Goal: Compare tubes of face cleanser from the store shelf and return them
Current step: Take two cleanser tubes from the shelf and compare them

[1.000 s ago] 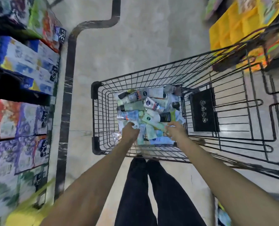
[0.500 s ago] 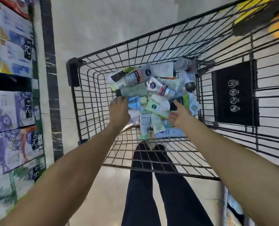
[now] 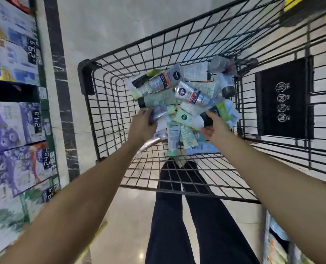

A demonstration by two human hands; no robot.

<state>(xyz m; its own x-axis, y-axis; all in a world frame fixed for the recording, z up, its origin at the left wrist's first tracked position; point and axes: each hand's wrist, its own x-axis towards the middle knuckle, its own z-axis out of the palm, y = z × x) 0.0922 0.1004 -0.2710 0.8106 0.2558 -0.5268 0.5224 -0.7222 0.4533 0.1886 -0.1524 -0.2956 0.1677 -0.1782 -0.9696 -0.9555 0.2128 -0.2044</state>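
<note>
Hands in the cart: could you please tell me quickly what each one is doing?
Left hand: fingers curled round a blue tube.
Right hand: open, reaching to the black-capped tube.

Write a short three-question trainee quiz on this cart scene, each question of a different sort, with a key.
1. True or false: the pile of plastic cleanser tubes lies inside the black wire shopping cart.
2. Multiple choice: the left hand grips which item? A) a small blue-grey tube B) a yellow box C) the cart's rim
3. Fill in: the right hand reaches a tube with a ____ cap, beside the pale green tube with a round dark logo.

Key: 1 true; 2 A; 3 black.
</note>
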